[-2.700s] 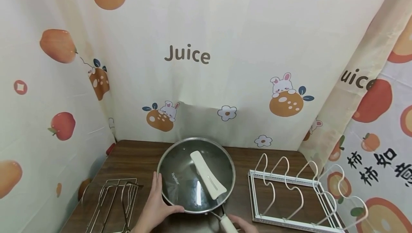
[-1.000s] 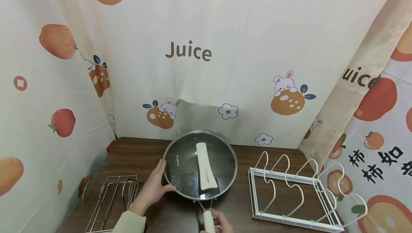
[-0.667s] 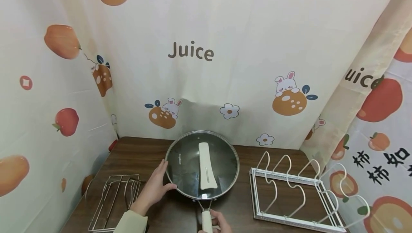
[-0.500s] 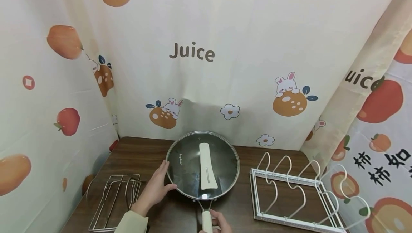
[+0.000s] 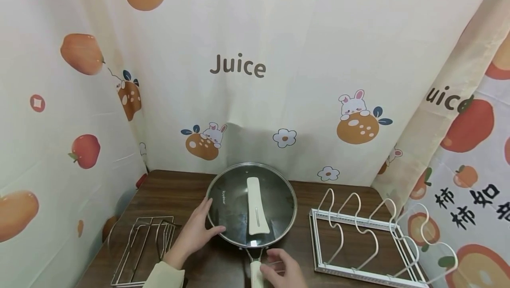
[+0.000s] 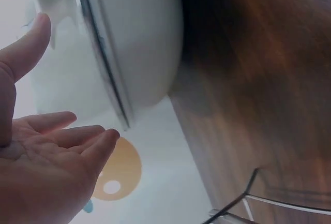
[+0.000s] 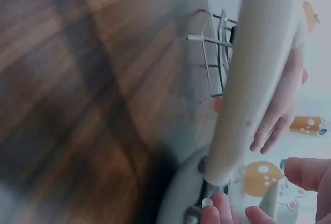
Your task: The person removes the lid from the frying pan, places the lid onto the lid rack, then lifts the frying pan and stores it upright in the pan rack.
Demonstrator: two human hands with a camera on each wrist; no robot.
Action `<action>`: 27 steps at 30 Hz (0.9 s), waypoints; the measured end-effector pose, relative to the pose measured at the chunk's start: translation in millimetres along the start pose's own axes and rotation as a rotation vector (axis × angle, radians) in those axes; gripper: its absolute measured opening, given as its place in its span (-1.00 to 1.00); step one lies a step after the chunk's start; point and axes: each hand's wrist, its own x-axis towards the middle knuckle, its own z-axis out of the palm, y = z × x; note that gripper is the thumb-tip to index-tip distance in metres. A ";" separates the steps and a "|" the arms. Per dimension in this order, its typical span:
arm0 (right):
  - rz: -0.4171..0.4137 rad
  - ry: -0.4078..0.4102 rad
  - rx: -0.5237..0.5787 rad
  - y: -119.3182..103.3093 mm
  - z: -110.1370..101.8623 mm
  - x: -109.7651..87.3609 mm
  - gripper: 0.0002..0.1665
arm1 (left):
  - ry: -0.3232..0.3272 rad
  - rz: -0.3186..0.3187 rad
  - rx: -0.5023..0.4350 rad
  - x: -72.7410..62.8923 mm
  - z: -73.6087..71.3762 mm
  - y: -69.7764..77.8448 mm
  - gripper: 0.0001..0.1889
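A frying pan with a cream handle (image 5: 256, 274) stands on the wooden table under a glass lid (image 5: 231, 210). Across the lid runs a long cream lid handle (image 5: 256, 208). My left hand (image 5: 196, 231) is at the lid's left edge, thumb and fingers spread; in the left wrist view its fingertips are apart from the pan's pale side (image 6: 150, 32). Just right of the pan handle is my right hand (image 5: 286, 268), fingers loosely bent. The right wrist view has its thumb (image 7: 307, 173) apart from the handle (image 7: 256, 69), nothing held.
A wire rack (image 5: 155, 216) stands at the left of the table (image 5: 175, 186). On the right lies a white rack (image 5: 350, 219) with several curved wire dividers. Behind the table hangs a curtain (image 5: 255, 102) printed with fruit and rabbits.
The pan has turned so its handle points toward me. My right hand has let go of the handle and moved slightly right. My left thumb has shifted a little over the lid edge.
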 end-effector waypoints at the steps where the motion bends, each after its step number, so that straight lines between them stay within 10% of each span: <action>1: -0.012 0.016 -0.010 -2.9 -1.1 0.7 -0.45 | 0.004 0.004 -0.002 -0.6 -0.5 2.0 0.05; 11: -0.094 0.249 -0.054 -31.6 -9.2 17.4 -0.56 | 0.047 0.043 0.009 -9.7 -11.9 17.3 0.02; 27: -0.213 0.358 -0.254 -63.1 -17.1 80.8 -0.44 | 0.077 0.047 0.034 -21.7 -24.7 28.0 0.00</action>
